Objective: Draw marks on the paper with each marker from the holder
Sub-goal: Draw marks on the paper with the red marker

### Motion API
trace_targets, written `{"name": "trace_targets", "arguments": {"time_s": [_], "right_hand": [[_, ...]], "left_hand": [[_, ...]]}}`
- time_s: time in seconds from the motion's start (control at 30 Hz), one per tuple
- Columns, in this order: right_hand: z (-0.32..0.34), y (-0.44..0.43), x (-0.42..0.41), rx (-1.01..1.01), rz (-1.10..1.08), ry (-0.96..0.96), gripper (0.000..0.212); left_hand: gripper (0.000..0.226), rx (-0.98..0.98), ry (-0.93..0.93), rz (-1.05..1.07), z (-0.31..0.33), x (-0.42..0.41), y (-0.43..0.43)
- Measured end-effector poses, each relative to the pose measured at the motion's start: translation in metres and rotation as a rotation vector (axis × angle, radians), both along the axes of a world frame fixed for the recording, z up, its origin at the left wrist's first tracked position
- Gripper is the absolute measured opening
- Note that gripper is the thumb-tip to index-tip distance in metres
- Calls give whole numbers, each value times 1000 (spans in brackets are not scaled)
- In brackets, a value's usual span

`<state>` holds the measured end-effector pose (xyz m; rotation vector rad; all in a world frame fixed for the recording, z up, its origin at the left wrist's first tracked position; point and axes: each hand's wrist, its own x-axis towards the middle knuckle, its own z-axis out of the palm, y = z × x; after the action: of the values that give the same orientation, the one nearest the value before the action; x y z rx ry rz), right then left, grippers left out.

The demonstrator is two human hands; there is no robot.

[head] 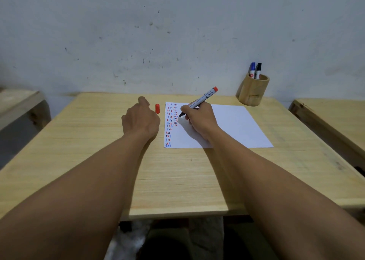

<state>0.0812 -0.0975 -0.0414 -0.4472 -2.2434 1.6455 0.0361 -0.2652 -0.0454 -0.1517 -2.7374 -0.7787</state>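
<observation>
My right hand [198,119] grips an uncapped red marker [203,99], its tip touching the white paper [237,125] near the left columns of short red, blue and black marks [171,121]. The marker's red cap [157,108] stands on the table just left of the paper. My left hand [141,117] rests on the table beside the cap, fingers loosely curled, holding nothing. At the back right stands a wooden holder [253,91] with a blue marker [252,69] and a black marker [258,70] upright in it.
The work sits on a light wooden table [98,161] against a scuffed pale wall [158,32]. Other wooden tables stand at the far left [17,102] and far right [331,113], with gaps between.
</observation>
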Motion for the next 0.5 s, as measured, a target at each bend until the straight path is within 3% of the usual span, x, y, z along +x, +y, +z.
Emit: {"name": "trace_targets", "arguments": {"time_s": [0.17,0.33,0.4,0.5], "right_hand": [[15,5,-3,-75,19,62,29],[29,12,-1,-176,24,97,20],[31,14,0,-177,27,105,18],[33,18,3,-175,6,125,16]], "left_hand": [[53,-55,-20,-143,8,-27,7],[30,-84,-47,-195,4,-45,12],[26,-21,-38,-185,5,-44,13],[15,269,-43,-144,18,-38,18]]}}
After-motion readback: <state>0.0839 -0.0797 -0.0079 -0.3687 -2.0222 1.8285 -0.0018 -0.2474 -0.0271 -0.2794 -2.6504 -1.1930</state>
